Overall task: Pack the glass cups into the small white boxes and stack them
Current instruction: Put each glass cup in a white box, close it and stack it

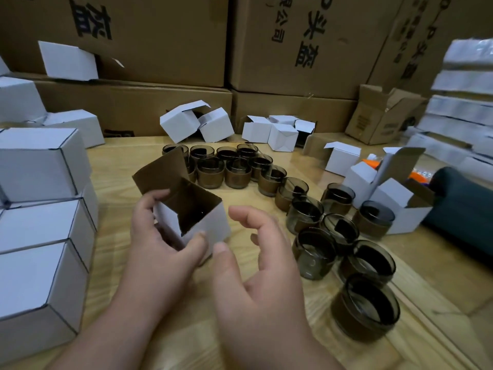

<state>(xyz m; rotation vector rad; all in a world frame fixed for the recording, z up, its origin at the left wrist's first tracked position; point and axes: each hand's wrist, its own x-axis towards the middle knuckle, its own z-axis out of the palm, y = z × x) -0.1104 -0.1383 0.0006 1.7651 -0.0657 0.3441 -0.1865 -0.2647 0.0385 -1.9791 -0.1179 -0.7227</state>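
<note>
Wood table (266, 193): L hand (160, 236) grips open box (197, 222); R hand (256, 252) beside.

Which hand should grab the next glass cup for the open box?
The right hand. It is free and nearest the cups, which stand on its side, while the left hand holds the open box.

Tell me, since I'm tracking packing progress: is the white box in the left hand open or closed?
Open. The white box has its brown-lined flap raised, showing a dark interior. The left hand grips it.
</note>
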